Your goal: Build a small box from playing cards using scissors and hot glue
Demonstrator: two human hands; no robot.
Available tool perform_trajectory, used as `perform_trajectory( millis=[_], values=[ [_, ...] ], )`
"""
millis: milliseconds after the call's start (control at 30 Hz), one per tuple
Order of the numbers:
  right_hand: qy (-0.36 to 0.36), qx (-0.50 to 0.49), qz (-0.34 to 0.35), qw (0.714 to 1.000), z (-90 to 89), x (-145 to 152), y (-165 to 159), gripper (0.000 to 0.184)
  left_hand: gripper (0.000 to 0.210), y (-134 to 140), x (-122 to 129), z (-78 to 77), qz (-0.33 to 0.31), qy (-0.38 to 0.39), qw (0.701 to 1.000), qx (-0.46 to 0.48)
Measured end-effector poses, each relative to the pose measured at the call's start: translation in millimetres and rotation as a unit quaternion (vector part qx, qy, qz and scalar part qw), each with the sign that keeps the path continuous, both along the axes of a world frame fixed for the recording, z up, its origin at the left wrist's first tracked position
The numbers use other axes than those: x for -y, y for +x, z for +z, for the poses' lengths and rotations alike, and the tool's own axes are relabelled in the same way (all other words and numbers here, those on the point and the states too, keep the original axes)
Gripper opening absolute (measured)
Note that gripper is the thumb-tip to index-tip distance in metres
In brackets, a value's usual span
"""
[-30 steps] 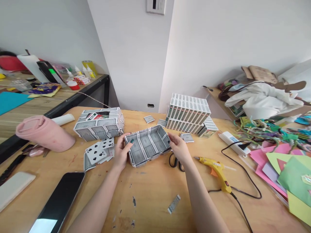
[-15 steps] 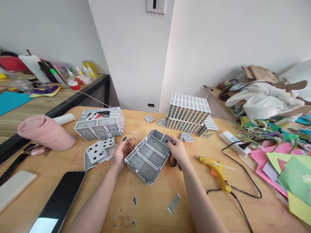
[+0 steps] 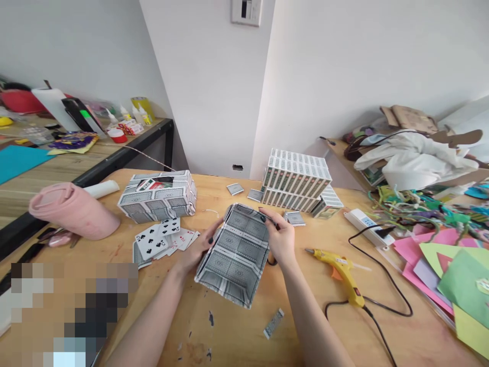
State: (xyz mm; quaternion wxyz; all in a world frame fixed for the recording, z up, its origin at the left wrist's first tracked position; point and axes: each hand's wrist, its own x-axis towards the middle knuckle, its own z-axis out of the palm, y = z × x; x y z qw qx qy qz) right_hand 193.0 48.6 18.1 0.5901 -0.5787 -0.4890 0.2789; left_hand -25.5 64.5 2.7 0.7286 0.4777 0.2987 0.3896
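Observation:
An open box made of grey-backed playing cards (image 3: 237, 244) is tilted toward me, its inside showing. My left hand (image 3: 200, 248) grips its left side, with part of the fingers hidden behind the wall. At the far right edge my right hand (image 3: 280, 234) pinches the rim. Left of my left hand lies a fanned pile of playing cards (image 3: 153, 242), some face up. Behind that pile stands a second card-covered box (image 3: 158, 196) with an opening in its top. A cut card strip (image 3: 274, 323) lies on the table nearer me.
A yellow glue gun (image 3: 340, 270) with a black cord rests to the right, near a white power strip (image 3: 369, 227). Stacked card packs (image 3: 296, 178) stand at the back. A pink roll (image 3: 74, 211) lies left; coloured paper (image 3: 458, 275) covers the right side.
The card box has been tipped up from the table, its far end raised. My left hand has closed on its side; my right hand has stayed at the right rim.

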Motion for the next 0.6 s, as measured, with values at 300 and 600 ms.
perform_trajectory(
  millis=[300,600],
  values=[
    [0.153,-0.033,0.119,0.981,51.0,24.5,17.7,0.05,0.091,21.6,18.7,66.9,0.117,0.375,0.861,-0.322],
    [0.12,0.046,0.131,0.983,66.9,34.5,10.8,0.03,0.085,40.8,25.9,41.2,0.193,0.599,0.683,-0.371]
  ],
)
